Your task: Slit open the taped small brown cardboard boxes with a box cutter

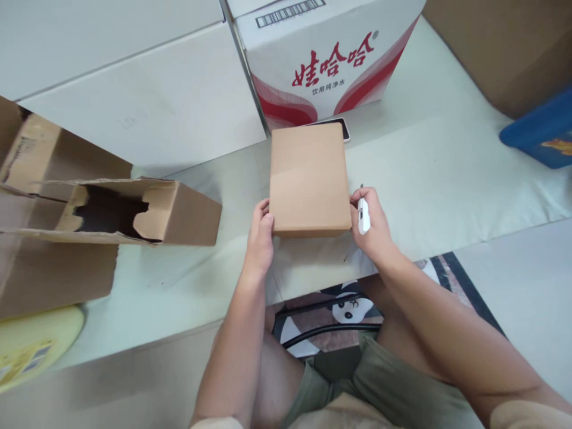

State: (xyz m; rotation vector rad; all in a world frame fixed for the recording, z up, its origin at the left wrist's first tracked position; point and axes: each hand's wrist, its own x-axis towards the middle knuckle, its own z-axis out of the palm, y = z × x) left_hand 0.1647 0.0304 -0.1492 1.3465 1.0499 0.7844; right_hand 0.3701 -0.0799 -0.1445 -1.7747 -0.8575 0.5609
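Observation:
A closed brown cardboard box (309, 179) stands on the pale table directly in front of me. My left hand (260, 238) grips its lower left side, with the thumb at the near corner and the fingers along the side. At the box's right side is my right hand (373, 221), its fingers curled around a small white box cutter (363, 215). A short dark tip shows above those fingers. Part of the right hand's fingertips is hidden, and whether they press on the box I cannot tell. Behind the box, a phone-like device (345, 130) in a white frame is partly covered.
A white-and-red water carton (330, 71) stands behind, beside a large white box (156, 113). Open brown cartons (192, 214) are at left, above a yellow labelled container (40, 345). A blue object (543, 131) and a brown carton (513, 47) are at right. The table's front edge (313, 289) runs near my knees.

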